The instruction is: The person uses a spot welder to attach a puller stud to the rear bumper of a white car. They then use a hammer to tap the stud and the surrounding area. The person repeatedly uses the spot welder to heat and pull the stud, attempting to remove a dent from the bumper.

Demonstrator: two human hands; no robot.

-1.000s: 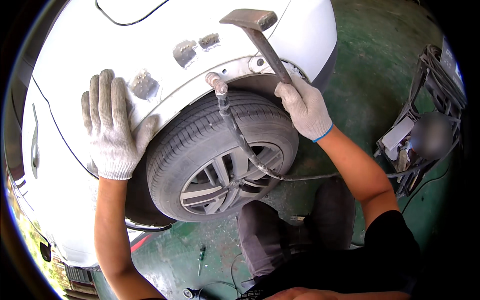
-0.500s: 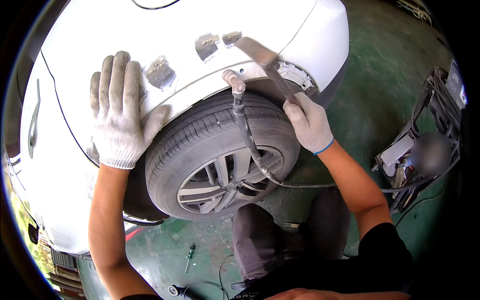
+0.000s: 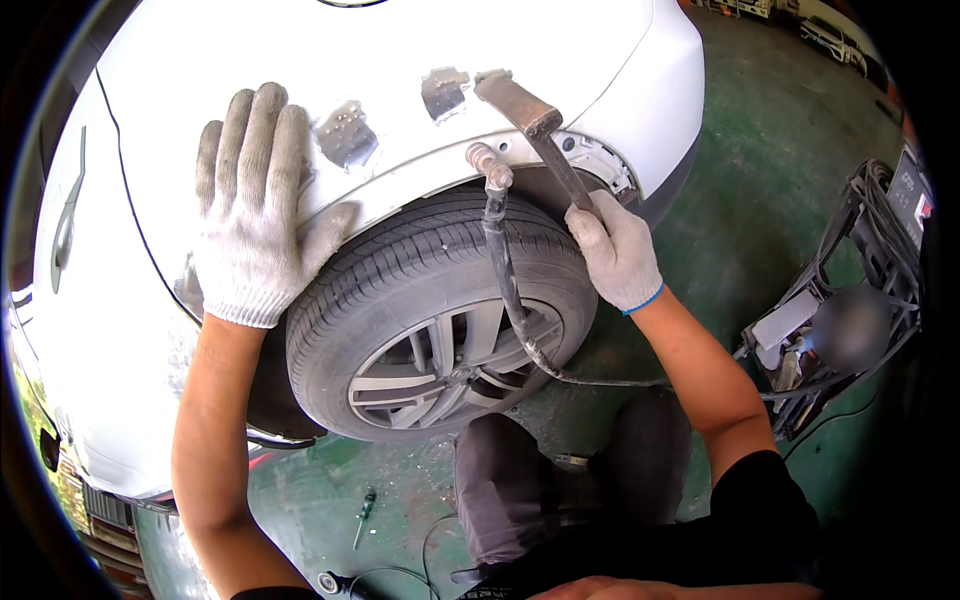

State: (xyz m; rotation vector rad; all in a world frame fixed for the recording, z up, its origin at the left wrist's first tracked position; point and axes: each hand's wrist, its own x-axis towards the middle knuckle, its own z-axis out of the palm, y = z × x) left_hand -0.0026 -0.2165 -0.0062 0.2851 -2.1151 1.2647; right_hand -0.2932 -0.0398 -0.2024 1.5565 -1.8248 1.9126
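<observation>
My right hand grips the hammer, its head over the far-right grey patch; my left hand lies open on the white panel. I'm probably hammering; the next stroke wants careful aim.

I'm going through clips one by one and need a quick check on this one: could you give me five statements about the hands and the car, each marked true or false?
1. The right hand grips a hammer. True.
2. The left hand is clenched into a fist. False: it lies open, fingers extended, on the white car panel.
3. A dark cable hangs in front of the tyre. True.
4. Grey patches show on the white car panel. True.
5. The screwdriver rests on top of the tyre. False: it lies on the green floor.
</observation>
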